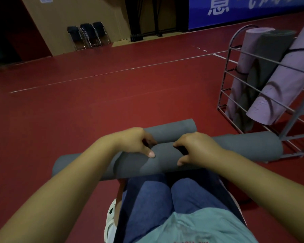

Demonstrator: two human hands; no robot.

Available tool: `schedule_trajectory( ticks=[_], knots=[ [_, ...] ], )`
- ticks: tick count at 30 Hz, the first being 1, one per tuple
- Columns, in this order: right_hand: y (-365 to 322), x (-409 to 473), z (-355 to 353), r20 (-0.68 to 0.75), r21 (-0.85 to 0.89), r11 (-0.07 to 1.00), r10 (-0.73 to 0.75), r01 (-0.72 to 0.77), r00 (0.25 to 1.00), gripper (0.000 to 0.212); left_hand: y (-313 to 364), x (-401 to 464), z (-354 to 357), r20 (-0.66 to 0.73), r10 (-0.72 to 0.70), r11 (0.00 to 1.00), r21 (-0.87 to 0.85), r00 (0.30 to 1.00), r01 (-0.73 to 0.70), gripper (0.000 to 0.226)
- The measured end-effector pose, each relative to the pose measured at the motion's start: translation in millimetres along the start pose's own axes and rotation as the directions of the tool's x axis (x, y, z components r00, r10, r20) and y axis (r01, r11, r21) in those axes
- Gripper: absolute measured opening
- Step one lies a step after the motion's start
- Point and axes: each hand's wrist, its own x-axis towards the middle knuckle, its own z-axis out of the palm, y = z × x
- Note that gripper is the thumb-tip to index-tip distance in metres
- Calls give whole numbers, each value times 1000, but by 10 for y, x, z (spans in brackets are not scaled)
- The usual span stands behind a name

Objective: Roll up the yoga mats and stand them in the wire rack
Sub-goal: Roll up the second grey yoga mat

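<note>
Left hand [138,142] sits at centre frame on top of the grey mat [135,163], fingers curled over its far side, thumb flat on the near face. The grip looks firm, and seems to pinch something dark; what it is, hard to say. The roll lies across the person's knees, running from lower left toward the right edge. A second grey roll [174,129] lies just behind it on the red floor [95,102]. Right hand [195,149] mirrors the left, fingers hooked over, also on a dark piece, perhaps a strap. To finish well, I'd say keep both hands pressing evenly so the coil stays tight and the ends stay flush, then cinch before lifting. Far right, the wire rack [235,74] holds lilac and grey rolls leaning inside. Hidden: fingertips behind the roll, the mat's right end against the rack's foot, and the rack itself, cut by the frame edge.
</note>
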Motion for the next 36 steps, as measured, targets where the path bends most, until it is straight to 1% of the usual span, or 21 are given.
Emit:
schedule_trajectory(
  ticks=[2,4,6,7,10,12,15,18,20,23,24,28,30,33,34,36],
  knots=[
    [32,65,-43,16,25,1000,8,-8,1000,53,-18,-21,31,-38,2,1000,30,999,0,48],
    [66,121,-90,36,72,997,7,-10,999,56,-19,-85,64,-117,32,989,146,993,-15,50],
    [93,172,-152,70,122,993,2,-11,998,63,2,-167,108,-163,82,956,292,983,-31,61],
    [111,207,-180,90,143,990,-6,-7,996,65,20,-208,141,-176,95,943,331,980,-32,67],
    [151,308,-257,152,163,987,-31,5,988,63,49,-260,262,-212,89,923,385,973,0,78],
    [172,365,-281,179,167,986,-41,11,983,60,41,-230,322,-224,83,909,417,971,18,76],
    [212,419,-303,189,178,984,-48,14,981,58,14,-153,269,-226,66,911,411,972,33,69],
    [232,424,-309,182,159,987,-49,20,982,57,-10,-73,151,-197,47,921,388,979,34,70],
    [214,382,-267,114,84,996,-51,41,992,53,-36,-23,89,-181,30,925,378,983,41,72],
    [165,279,-178,-20,-6,998,-68,68,997,46,-83,45,17,-141,18,952,306,990,27,71],
    [158,248,-140,-36,-15,997,-70,69,997,47,-95,66,-8,-123,14,961,275,992,20,69],
    [130,171,41,-54,8,998,-60,60,997,69,-127,138,-101,-51,-6,985,172,999,15,63],
    [112,185,91,-68,-27,998,-55,54,996,70,-143,169,-136,-21,-20,990,137,1000,22,61],
    [123,274,35,-50,-36,999,-37,36,998,66,-138,200,-149,14,-41,982,187,999,37,66],
    [132,312,4,-42,-36,999,-37,35,998,64,-140,197,-140,8,-45,976,214,999,42,67],
    [158,389,-49,-24,-30,999,-42,42,999,63,-154,156,-111,-55,-34,968,245,998,46,65]
  ],
)
